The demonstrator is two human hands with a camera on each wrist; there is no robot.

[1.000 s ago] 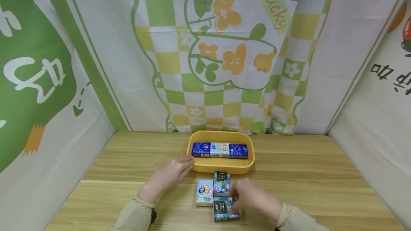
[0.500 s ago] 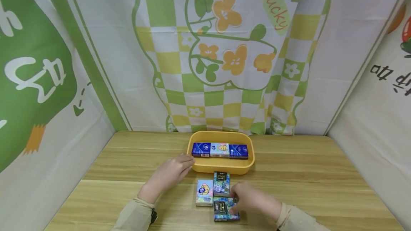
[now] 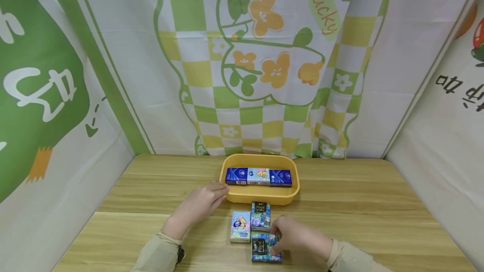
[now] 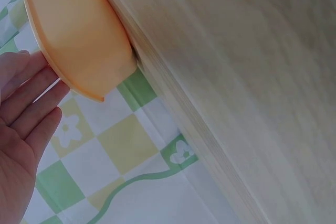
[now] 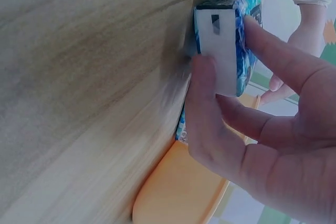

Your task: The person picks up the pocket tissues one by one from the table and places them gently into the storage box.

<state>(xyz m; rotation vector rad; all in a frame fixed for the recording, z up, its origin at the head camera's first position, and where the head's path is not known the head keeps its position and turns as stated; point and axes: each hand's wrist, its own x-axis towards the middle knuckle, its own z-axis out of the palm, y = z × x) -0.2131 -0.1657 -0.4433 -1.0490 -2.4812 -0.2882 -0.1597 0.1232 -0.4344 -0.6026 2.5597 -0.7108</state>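
Note:
My right hand (image 3: 298,236) pinches a blue floral tissue pack (image 3: 261,247) between thumb and fingers; in the right wrist view the pack's pale end (image 5: 219,51) shows, close over the wood. Just beyond it lies a second blue floral tissue pack (image 3: 261,217), near the tray's front wall. To their left is a light blue tissue pack (image 3: 240,226) with a yellow cartoon figure. My left hand (image 3: 202,200) rests its straight fingers on the left rim of a yellow tray (image 3: 261,200). The left wrist view shows those fingertips (image 4: 62,85) at the rim.
Inside the tray, a light blue tissue pack (image 3: 259,175) lies between two dark blue tissue packs (image 3: 237,175), all in one row. A wooden table (image 3: 359,205) carries everything. Behind it hangs a green and yellow checked curtain (image 3: 251,116), with printed cloth at both sides.
The floral pack in my right hand has shifted very slightly toward me, widening the gap to the pack beyond. My left hand stays at the tray rim.

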